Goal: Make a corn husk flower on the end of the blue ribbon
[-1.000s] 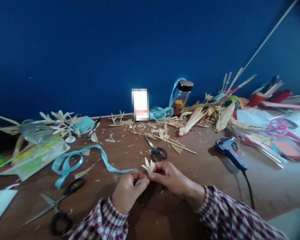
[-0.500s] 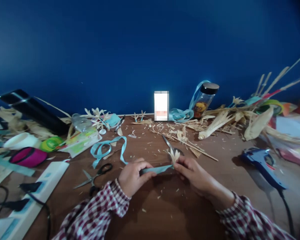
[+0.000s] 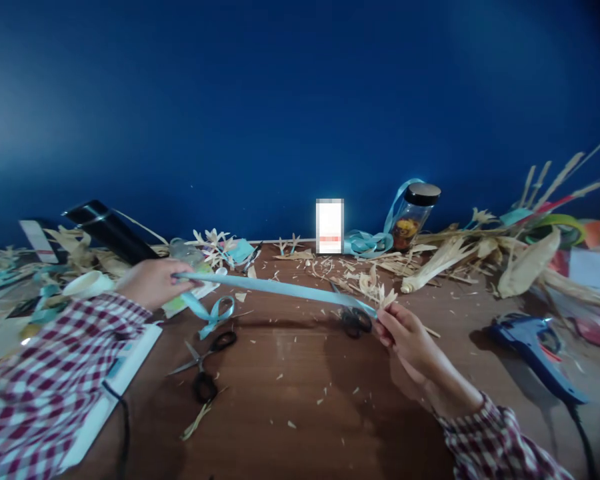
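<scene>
A light blue ribbon [image 3: 280, 289] stretches taut across the table between my two hands. My left hand [image 3: 155, 283] pinches it at the left, and a loose curl of it hangs below those fingers. My right hand [image 3: 403, 330] is closed on a small pale husk flower [image 3: 387, 297] together with the ribbon's right end. Under the ribbon near my right hand lies a pair of dark-handled scissors [image 3: 356, 323]. Another pair of black-handled scissors [image 3: 200, 360] lies spread on the table nearer my left forearm.
A blue glue gun [image 3: 535, 353] lies at the right with its cord running forward. A white power strip [image 3: 130, 363] is partly under my left sleeve. At the back stand a lidded jar [image 3: 413, 217] and a black cylinder [image 3: 113, 230], among corn husks [image 3: 443, 257] and scraps.
My left hand has moved far to the left and up, drawing the ribbon out straight. My right hand has shifted slightly right, still holding the husk flower.
</scene>
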`<state>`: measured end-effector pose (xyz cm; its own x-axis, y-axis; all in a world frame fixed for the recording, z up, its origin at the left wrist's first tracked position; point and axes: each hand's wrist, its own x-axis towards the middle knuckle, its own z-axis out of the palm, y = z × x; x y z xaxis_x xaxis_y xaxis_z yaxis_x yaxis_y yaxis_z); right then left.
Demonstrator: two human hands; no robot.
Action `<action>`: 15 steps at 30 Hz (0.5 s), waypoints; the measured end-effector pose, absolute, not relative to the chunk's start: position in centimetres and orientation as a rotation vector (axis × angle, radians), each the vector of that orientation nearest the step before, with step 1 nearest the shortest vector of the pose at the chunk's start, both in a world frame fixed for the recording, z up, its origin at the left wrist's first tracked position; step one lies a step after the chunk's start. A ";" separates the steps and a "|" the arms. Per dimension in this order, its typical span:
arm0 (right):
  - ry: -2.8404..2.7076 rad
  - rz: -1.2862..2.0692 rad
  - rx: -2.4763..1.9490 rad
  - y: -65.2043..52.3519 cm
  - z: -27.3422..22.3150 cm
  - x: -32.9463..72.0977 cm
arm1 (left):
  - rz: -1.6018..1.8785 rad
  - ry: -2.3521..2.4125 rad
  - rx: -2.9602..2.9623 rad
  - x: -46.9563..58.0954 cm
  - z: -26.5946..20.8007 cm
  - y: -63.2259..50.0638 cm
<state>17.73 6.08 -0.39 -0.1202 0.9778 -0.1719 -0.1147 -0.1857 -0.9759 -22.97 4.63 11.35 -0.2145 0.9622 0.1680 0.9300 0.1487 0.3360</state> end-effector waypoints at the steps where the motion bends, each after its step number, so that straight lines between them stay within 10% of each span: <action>1: -1.045 1.477 -1.199 6.2 -0.4 17.9 | 0.405 2.349 2.012 -23.4 12.2 4.9; 8: -0.920 1.502 -1.183 6.9 0.2 18.8 | 0.553 3.041 1.865 -25.9 14.1 6.1; 15: -0.963 1.464 -1.126 7.5 0.9 19.9 | 0.233 2.111 2.234 -24.4 8.1 4.8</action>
<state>19.90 7.46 0.90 -0.0541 0.9851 -0.1631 -0.2402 -0.1714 -0.9555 -24.44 4.76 8.11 0.0515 0.9963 0.0690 0.9873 -0.0612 0.1466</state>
